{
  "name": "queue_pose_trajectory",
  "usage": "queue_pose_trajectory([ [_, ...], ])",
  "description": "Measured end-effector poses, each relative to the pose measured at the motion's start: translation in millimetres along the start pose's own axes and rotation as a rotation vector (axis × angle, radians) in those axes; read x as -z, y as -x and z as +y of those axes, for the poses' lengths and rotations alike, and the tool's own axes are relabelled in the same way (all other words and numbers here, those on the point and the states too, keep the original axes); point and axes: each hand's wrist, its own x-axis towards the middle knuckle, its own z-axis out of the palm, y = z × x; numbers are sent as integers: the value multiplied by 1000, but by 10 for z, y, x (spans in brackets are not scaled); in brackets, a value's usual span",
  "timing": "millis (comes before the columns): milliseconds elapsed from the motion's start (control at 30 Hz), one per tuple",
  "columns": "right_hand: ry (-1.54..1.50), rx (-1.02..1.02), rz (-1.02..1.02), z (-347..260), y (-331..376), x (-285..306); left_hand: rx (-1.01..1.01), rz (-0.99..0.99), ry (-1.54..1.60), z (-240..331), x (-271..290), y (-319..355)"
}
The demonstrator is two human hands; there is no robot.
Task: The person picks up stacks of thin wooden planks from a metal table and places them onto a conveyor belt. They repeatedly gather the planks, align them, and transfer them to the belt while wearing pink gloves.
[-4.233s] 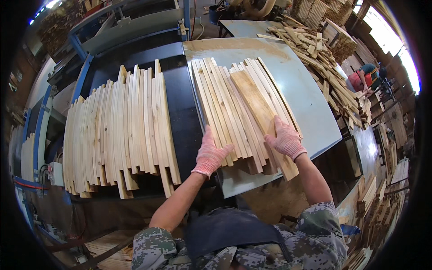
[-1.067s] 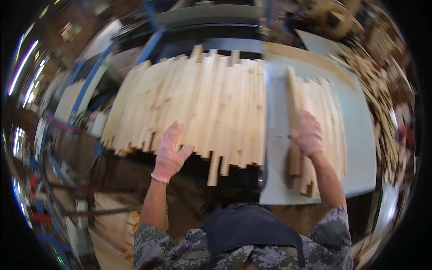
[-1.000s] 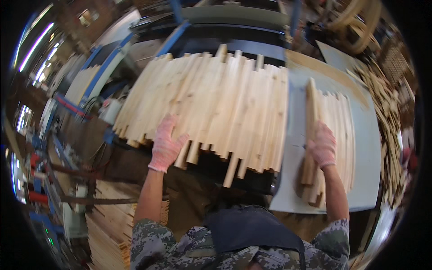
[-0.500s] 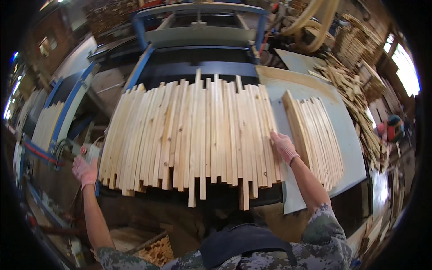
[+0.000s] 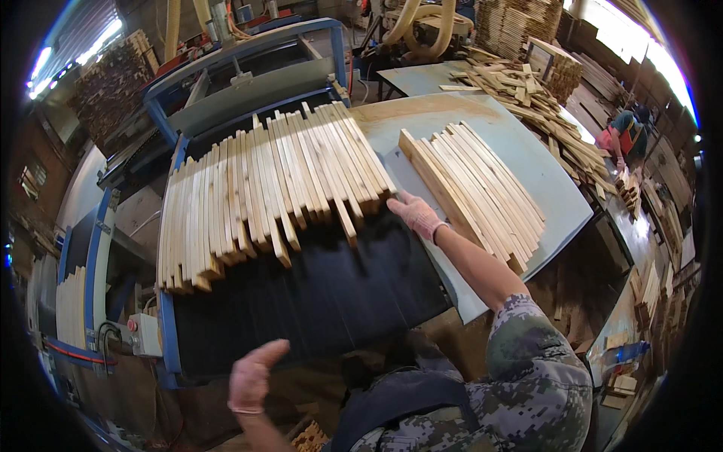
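A wide row of pale wooden strips point(image 5: 256, 188) lies side by side on a black conveyor belt point(image 5: 316, 294), their near ends uneven. My right hand point(image 5: 416, 216), in a pinkish work glove, has its fingers stretched out against the near end of the rightmost strip. My left hand point(image 5: 254, 377), also gloved and slightly blurred, hovers off the belt's near edge, fingers extended and holding nothing. Right of my right hand, a smaller group of strips point(image 5: 489, 192) rests on a pale blue-grey tabletop point(image 5: 565, 211).
A blue machine frame point(image 5: 248, 45) spans the belt's far end. Left of the belt stands a control box point(image 5: 144, 335) with a red button. Loose wood scraps point(image 5: 520, 94) are heaped beyond the tabletop. Another person point(image 5: 629, 135) bends over at the far right.
The view has turned rightward. The strip row lies farther along the belt, baring black belt nearer me. My left hand has left the control box area for the near edge; my right stays at the row's right side.
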Motion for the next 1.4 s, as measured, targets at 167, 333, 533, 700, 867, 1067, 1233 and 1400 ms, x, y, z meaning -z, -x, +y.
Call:
queue_pose_trajectory([
  [167,-496,-217,-381,240,991,235,306,-230,212,-627,-878,-282],
  [333,-568,-216,-598,510,2180,799,402,-450,263,-839,-1324,-633],
  [533,-426,-369,-565,1263,2852,1724,359,-528,285,-872,-1900,-1157],
  [700,-105,-194,-480,1671,2570,2062,216,-469,260,-946,-2576,-1801],
  [867,-103,-68,-584,1707,2078,2230,163,-152,141,-963,-3535,-2641],
  [1067,-194,16,-695,1720,1933,2379,96,29,14,-1566,-4152,-3311],
  [1233,-70,47,-722,2071,2024,2847,36,35,32,-1710,-4357,-3459],
  [1400,-28,5,-722,2125,1668,2841,-22,59,20,-1844,-4529,-3558],
])
